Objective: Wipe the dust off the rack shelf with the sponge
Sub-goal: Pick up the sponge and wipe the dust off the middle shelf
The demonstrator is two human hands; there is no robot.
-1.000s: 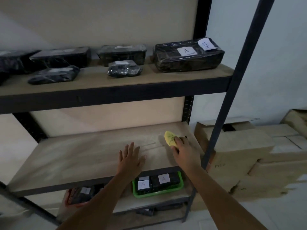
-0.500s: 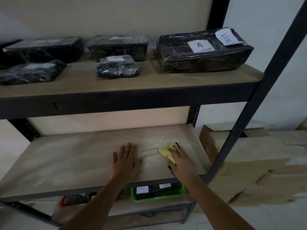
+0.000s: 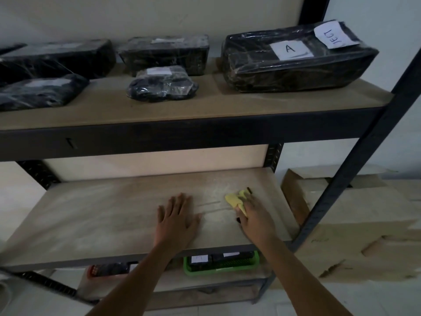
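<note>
Dusty shelf (image 3: 102, 213), lower centre: our right hand (image 3: 256, 218) grasps the sponge (image 3: 234, 199) under its fingertips; left hand (image 3: 176, 221) lies flat, fingers released.

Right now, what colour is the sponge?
Yellow sponge, under the right hand; head view.

1. The pale wooden-board rack shelf (image 3: 109, 215) looks matt, with a chalky, dusty film streaked across it.
2. The soft yellow sponge (image 3: 234, 199) looks matt and slightly crumpled (a dark edge shows at its far end).
3. The dark metal rack upright (image 3: 355, 160) has a dull painted finish.
4. The big black parcel wrapped in clear plastic film (image 3: 293, 65) is glossy and wrinkled, with matt white paper labels.
5. The brown cardboard box (image 3: 355, 215) is matt and torn at its lower edge.
6. The green plastic tray (image 3: 218, 269) looks smooth.
</note>
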